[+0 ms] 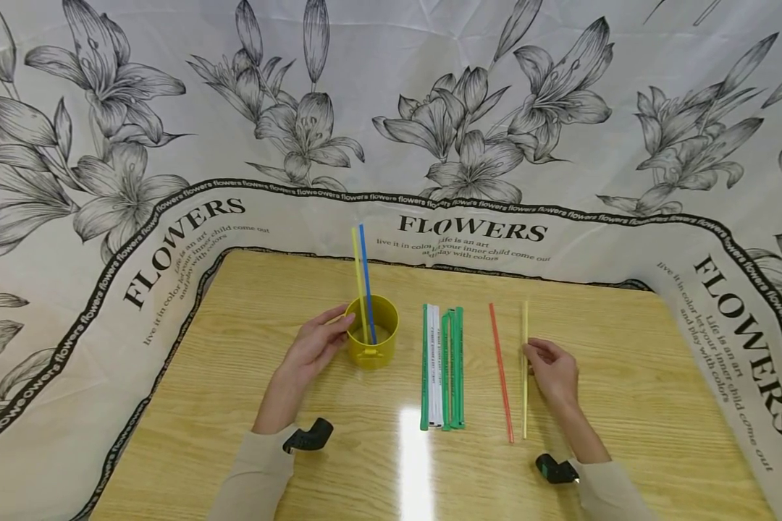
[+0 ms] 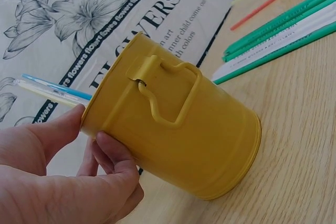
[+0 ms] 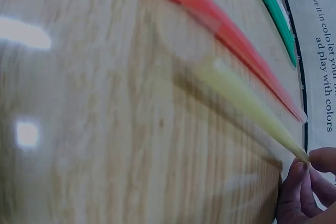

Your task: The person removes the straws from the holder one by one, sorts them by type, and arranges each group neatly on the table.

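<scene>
My left hand (image 1: 313,344) grips the rim of a small yellow bucket (image 1: 371,356), with the thumb at the edge and fingers curled against its side. In the left wrist view, a wire handle (image 2: 186,98) hangs on the bucket's wall. A yellow straw (image 1: 357,268) and a blue straw (image 1: 364,264) lean inside it, sticking up past the rim. On the right, my right hand (image 1: 554,373) pinches another yellow straw (image 1: 525,398) between thumb and fingers. That straw looks raised off the table in the right wrist view, above its shadow. A red straw (image 1: 502,373) lies just left of it.
Between the hands, green-wrapped sticks (image 1: 457,369) and white-wrapped sticks (image 1: 434,365) lie side by side on the wooden table (image 1: 339,463). A flower-printed cloth (image 1: 339,159) rises behind the table and along its sides. Black wrist devices (image 1: 309,435) sit at both cuffs.
</scene>
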The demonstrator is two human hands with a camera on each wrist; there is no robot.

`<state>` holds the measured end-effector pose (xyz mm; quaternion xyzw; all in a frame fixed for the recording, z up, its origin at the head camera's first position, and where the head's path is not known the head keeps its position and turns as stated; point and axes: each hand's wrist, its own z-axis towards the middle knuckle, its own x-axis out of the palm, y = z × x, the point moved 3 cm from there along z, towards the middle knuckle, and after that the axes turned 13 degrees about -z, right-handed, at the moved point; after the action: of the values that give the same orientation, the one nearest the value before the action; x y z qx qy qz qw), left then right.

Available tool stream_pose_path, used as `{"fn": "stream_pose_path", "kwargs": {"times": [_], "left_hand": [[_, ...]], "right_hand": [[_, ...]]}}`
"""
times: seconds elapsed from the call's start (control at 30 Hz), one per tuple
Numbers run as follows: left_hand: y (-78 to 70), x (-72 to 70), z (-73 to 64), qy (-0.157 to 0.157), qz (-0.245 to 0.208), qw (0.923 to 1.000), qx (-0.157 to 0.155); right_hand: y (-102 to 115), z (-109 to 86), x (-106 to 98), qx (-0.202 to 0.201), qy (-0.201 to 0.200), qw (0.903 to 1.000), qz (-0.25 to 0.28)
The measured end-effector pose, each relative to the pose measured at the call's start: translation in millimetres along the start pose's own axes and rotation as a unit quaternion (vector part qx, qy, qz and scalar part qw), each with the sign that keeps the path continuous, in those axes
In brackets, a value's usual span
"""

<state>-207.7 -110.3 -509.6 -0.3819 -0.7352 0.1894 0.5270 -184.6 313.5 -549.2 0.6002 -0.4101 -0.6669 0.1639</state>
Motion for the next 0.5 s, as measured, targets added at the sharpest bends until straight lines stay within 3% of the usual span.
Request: {"fn": "stream_pose_path", "kwargs": {"times": [0.2,0.5], "left_hand": [[-0.1,1.0,-0.3,-0.001,-0.002,1.0000,-0.003],[-0.5,0.5,-1.1,0.000,-0.010,0.9999,-0.003]], "right_hand": [[6.6,-0.2,7.1,-0.048,-0.020,0.9961,-0.072],[18.5,-2.4,17.6,-0.072,-0.007,0.9924,-0.100]]}}
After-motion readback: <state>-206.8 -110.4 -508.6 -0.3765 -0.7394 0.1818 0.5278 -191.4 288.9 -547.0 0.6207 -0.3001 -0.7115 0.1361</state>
